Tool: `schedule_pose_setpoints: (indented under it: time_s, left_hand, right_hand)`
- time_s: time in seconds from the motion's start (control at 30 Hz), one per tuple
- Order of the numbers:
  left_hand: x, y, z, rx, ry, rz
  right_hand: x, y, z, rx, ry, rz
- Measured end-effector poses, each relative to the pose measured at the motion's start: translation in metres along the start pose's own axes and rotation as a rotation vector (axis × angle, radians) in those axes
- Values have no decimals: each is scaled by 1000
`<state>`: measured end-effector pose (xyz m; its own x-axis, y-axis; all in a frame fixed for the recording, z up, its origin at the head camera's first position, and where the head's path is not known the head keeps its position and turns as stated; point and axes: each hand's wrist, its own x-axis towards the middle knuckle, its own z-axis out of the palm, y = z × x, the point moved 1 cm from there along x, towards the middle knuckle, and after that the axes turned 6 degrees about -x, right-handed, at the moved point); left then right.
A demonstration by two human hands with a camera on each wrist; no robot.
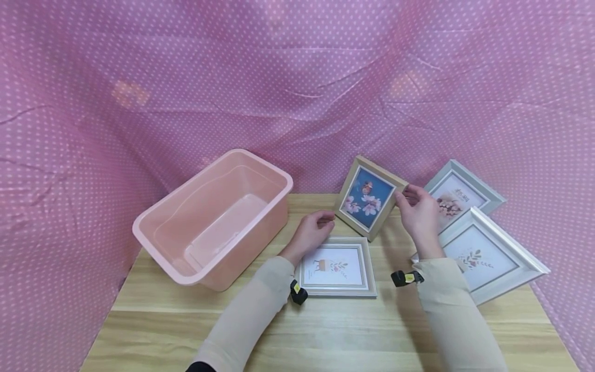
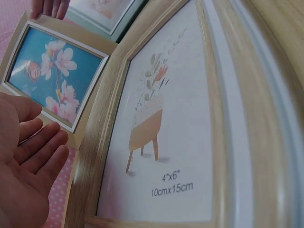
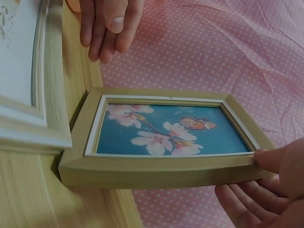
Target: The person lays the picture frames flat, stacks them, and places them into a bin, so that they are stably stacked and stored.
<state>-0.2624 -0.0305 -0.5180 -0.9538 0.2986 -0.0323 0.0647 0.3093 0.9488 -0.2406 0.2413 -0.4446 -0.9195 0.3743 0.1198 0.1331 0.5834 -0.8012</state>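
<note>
A tan photo frame with a blue picture of pink blossoms and a butterfly stands tilted at the back of the table. My right hand pinches its right edge, thumb on the front and fingers underneath. To the frame's left, my left hand hovers with loosely bent fingers, apart from the frame in the right wrist view. Beneath the left hand lies a pale wood-toned frame with a plant-pot print, flat on the table; the left wrist view shows "4"x6"" on its print.
A pink plastic bin stands on the left of the wooden table. At right, a silver-white frame leans overlapping a grey-green frame. Pink dotted cloth hangs behind and at both sides.
</note>
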Motion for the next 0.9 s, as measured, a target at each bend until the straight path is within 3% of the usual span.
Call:
schedule_pose_setpoints:
  time_s: [0.4, 0.9]
  left_hand:
    - [1, -2, -5, -7, 3, -17]
    - [-1, -2, -9, 8, 13, 4]
  right_hand:
    - [-1, 1, 5, 62, 109, -13]
    - [-4, -4, 2, 71, 153, -2]
